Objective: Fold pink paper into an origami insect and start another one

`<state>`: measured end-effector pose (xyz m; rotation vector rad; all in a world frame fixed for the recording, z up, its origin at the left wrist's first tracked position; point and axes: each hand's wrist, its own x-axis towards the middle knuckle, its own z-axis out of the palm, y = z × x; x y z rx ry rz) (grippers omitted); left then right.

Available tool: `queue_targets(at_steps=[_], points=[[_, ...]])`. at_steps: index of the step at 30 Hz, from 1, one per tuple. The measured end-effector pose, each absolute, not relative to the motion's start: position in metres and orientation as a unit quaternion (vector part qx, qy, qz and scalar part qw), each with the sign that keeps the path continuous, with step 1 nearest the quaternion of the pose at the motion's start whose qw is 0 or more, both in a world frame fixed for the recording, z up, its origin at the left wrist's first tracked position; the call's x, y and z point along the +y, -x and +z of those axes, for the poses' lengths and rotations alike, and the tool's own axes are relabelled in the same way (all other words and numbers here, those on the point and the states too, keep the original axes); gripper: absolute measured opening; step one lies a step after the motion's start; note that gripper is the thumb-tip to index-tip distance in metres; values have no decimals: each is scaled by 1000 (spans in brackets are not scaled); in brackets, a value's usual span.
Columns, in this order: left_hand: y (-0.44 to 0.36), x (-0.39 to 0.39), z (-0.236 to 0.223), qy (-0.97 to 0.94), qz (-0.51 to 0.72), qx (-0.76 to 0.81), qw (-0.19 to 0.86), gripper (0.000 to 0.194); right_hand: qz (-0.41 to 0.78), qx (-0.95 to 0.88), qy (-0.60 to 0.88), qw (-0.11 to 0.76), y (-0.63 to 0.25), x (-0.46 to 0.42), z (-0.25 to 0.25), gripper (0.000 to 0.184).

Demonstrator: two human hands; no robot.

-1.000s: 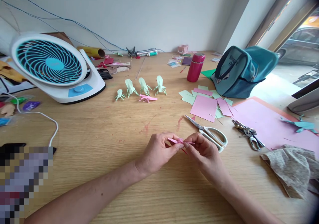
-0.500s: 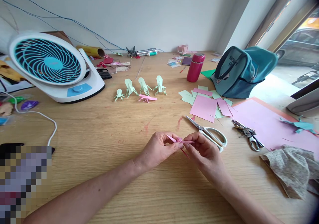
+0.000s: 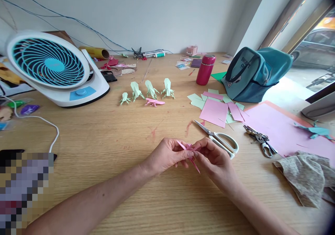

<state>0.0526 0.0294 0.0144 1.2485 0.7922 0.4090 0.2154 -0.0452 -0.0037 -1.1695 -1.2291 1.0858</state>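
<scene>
A pink folded-paper figure (image 3: 194, 166) with thin pointed limbs is pinched between both hands above the wooden table (image 3: 104, 137). My left hand (image 3: 167, 155) grips its left side, thumb on top. From the right, my right hand (image 3: 215, 160) pinches it between thumb and fingers. The fingers cover much of the paper's middle. White-handled scissors (image 3: 222, 141) lie just beyond my right hand. Farther off, several pale green origami figures (image 3: 150, 89) stand in a row, with a pink origami figure (image 3: 155, 103) in front of them.
A white fan (image 3: 86, 93) stands at the left. Pink and green paper pieces (image 3: 214, 112), a red flask (image 3: 205, 70) and a teal bag (image 3: 244, 85) sit at the back right. Keys (image 3: 259, 139), a cloth (image 3: 305, 177) and a large pink sheet (image 3: 274, 127) lie at the right.
The pink paper figure has turned in my fingers; its pointed limb now reaches farther down toward me, and the upper points spread more. Both hands stay in nearly the same place.
</scene>
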Motion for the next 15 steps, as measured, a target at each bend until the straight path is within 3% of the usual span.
queue_targets(at_steps=[11,15], points=[[-47,34,22,-624,148,313,700,52,440,-521,501,532,-216,-43,-6,10],[-44,37,23,-617,144,309,709,43,431,-541,484,536,-218,-43,-5,6]])
